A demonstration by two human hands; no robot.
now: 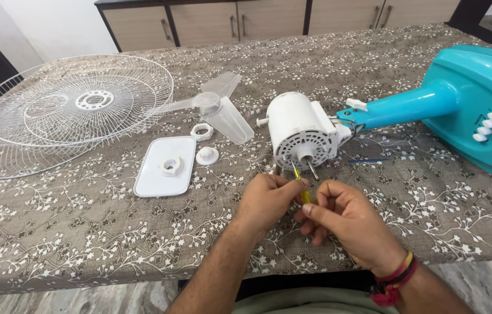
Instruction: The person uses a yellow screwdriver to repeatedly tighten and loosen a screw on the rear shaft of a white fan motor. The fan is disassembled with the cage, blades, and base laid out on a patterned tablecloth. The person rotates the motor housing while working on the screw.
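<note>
A person's two bare hands meet at the near edge of a table draped in a brown floral cloth, just in front of a white fan motor housing lying on its side. The left hand curls its fingers together around a yellow-handled screwdriver, whose tip points up at the slotted face of the motor housing, beside the steel shaft jutting from it. The right hand, red and yellow threads at its wrist, pinches the tool's handle between thumb and bent fingers, touching the left hand. To the right of the motor housing, and joined to it, a turquoise fan stand with white push buttons stretches toward the table's edge. To the housing's left lie clear fan blades, a white nut, a white cap and a white rectangular plate. Farther left rest two white wire guards.
</note>
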